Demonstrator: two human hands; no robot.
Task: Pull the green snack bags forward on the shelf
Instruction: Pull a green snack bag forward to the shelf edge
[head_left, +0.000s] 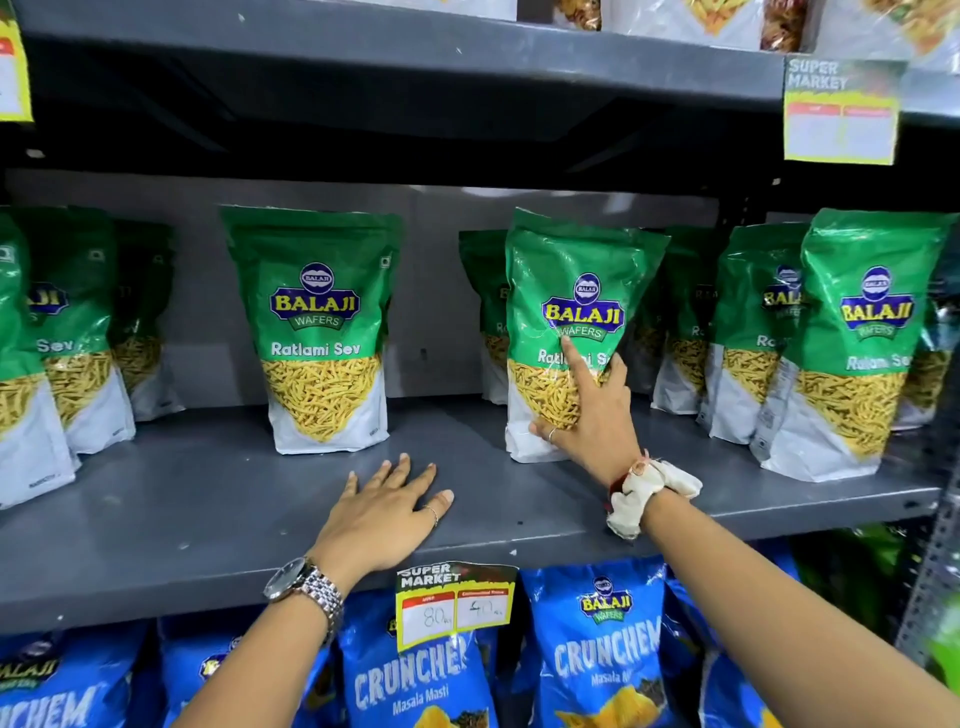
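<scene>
Glossy, crinkled green snack bag upright mid-shelf. Right hand on its front: index straight, other fingers bent round right edge. Left hand flat, fingers splayed, on matte grey metal shelf.

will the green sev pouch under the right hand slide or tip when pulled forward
The green glossy plastic stand-up pouch is tall on a narrow base, so a high pull may tip it. Its crinkled film looks floppy under the right hand. It should probably slide on the smooth grey metal shelf.
</scene>
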